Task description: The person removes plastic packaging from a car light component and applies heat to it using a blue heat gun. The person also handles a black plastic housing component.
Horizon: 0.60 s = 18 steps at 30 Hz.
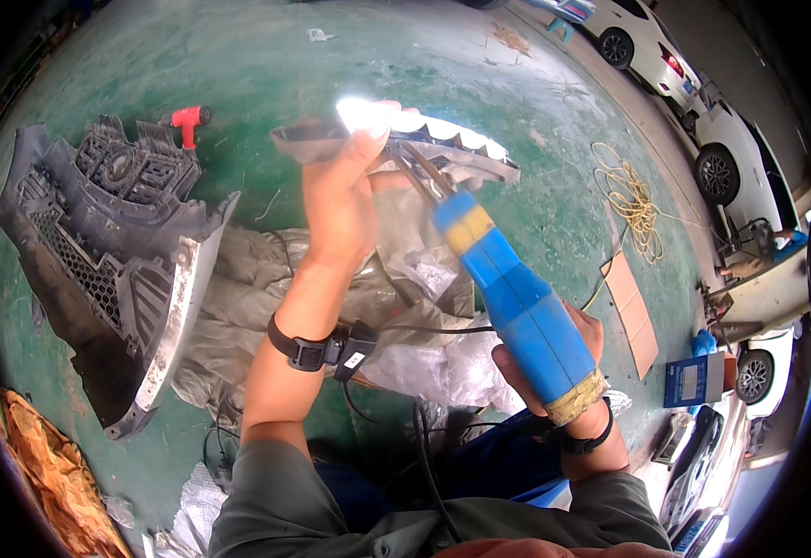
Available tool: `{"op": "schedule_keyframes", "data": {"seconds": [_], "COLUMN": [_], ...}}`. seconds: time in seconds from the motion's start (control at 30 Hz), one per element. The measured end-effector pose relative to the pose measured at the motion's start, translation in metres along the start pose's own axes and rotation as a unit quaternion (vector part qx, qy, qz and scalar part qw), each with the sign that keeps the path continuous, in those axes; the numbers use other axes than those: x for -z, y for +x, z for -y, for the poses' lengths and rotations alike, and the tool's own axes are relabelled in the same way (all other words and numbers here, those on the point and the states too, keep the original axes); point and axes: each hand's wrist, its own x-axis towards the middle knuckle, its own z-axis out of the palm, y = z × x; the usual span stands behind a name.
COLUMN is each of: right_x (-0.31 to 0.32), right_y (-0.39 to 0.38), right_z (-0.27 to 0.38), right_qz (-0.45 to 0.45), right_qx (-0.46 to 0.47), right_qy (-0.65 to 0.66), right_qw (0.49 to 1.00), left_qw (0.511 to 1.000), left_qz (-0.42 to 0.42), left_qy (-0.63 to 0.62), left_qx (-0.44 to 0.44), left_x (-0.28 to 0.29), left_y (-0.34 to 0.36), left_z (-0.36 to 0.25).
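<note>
My left hand (342, 209) is raised ahead of me, its fingers closed on a long, curved car trim piece (456, 149) with a bright, glaring upper edge and a grey underside. In my right hand (586, 333) I grip a thick blue two-pronged power tool (517, 293), bound with yellowish tape at both ends. Its two metal prongs point up and left, close to the trim's underside; whether they touch it I cannot tell. My right fingers wrap round the body, partly hidden behind it.
A dark car bumper (136, 298) with mesh grilles lies left, near a red power tool (189, 122). Crumpled plastic sheeting (247, 307) and a black cable (428, 465) lie below my arms. Right are a yellow rope (642, 209), cardboard (628, 312), a blue box (693, 379) and parked white cars (745, 153).
</note>
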Motion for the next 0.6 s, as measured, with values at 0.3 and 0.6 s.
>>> {"op": "schedule_keyframes", "data": {"seconds": [0.3,0.6], "right_x": [-0.0007,-0.0020], "right_y": [-0.0013,-0.0020], "right_z": [-0.0009,-0.0015], "right_qz": [-0.004,0.000], "right_qx": [-0.002,0.005], "right_qy": [0.001,0.005], "right_qw": [1.000,1.000], "left_qw": [1.000,0.998], "left_qz": [-0.004,0.003], "left_qy": [-0.004,-0.057], "left_qx": [0.004,-0.006], "left_x": [-0.0015,0.0027], "left_y": [0.0002,0.0029], "left_z": [0.0012,0.0046]}}
